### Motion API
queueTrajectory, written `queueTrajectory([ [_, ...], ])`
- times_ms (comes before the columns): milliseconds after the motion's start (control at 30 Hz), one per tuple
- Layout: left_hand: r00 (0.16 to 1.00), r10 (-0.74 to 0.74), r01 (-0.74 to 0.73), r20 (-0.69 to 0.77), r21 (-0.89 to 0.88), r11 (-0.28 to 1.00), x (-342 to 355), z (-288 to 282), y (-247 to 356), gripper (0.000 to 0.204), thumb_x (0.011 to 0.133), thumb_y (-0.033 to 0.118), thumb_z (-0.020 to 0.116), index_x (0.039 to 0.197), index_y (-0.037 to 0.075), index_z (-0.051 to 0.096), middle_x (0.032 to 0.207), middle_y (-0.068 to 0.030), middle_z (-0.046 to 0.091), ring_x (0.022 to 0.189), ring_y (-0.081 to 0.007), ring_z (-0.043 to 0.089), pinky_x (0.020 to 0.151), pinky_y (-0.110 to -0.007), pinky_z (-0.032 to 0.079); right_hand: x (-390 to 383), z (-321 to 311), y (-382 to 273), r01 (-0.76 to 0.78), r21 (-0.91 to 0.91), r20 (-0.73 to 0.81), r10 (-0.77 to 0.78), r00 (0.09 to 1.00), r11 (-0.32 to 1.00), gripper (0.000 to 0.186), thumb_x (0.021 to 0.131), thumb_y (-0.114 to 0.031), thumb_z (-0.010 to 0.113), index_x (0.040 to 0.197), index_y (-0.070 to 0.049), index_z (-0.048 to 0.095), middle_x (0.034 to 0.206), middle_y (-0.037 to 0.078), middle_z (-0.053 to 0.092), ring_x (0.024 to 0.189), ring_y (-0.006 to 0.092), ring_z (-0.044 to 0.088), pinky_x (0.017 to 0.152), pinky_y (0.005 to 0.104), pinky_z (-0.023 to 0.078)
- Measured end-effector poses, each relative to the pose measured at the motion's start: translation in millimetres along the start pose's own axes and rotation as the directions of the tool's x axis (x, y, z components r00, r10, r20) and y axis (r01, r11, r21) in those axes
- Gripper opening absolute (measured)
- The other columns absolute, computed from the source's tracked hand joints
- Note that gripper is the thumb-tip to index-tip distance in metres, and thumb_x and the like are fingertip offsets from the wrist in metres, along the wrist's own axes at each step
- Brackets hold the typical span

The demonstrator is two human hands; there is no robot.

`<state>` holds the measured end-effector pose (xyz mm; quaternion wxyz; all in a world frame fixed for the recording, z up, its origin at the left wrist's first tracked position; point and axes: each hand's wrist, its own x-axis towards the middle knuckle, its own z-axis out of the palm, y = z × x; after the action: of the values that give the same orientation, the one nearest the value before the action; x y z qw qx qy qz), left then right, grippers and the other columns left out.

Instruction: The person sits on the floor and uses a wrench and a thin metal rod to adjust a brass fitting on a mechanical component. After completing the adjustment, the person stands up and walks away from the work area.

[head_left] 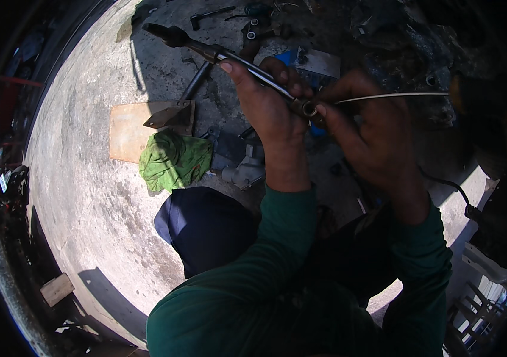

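Slanting across the upper middle is a long shiny metal rod (253,70) with a dark, wider part at its far left end and a ring-shaped fitting (309,109) at its near right end. My left hand (271,110) is closed around it, thumb lying along the shaft. At the ring end my right hand (372,128) is closed, thumb and forefinger pinched against the fitting. A thin pale wire or rod (393,96) runs rightward from beside the right fingers; whether they grip it is hidden.
On the concrete floor, a green cloth (176,159) lies beside a tan board (127,132) with a dark flat piece on it. A grey metal casting (246,171) is nearby. Hand tools (211,16) lie at the far side. My knee (206,229) rises at centre left.
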<state>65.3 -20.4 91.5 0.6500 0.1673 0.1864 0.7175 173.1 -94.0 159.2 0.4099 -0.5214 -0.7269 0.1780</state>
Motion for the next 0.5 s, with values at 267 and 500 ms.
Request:
queueTrajectory([
  [267,1.000,-0.003,0.003,-0.004,-0.001,1.000,0.9,-1.0,-1.0,0.063,0.101,0.063,0.040,0.117,0.002,0.046,0.064,-0.0040,0.045,0.051,-0.0124,0.042,0.045,-0.023,0.035,-0.3,0.0,1.7,0.046,-0.011,-0.018,-0.046,0.999,0.999,0.007,0.091,-0.005,0.067,0.097,-0.002,0.065,0.077,0.007,0.068,0.068,0.0122,0.067,0.061,0.0278,0.050],
  [500,1.000,0.001,-0.001,0.006,0.021,1.000,2.6,-2.9,-1.8,0.067,0.100,0.065,0.039,0.122,0.002,0.044,0.064,-0.0036,0.045,0.050,-0.0126,0.044,0.044,-0.026,0.039,-0.4,0.5,1.2,0.007,0.022,-0.012,-0.007,1.000,1.000,0.007,0.092,-0.004,0.066,0.097,-0.002,0.065,0.076,0.007,0.068,0.068,0.0115,0.066,0.062,0.0268,0.050],
])
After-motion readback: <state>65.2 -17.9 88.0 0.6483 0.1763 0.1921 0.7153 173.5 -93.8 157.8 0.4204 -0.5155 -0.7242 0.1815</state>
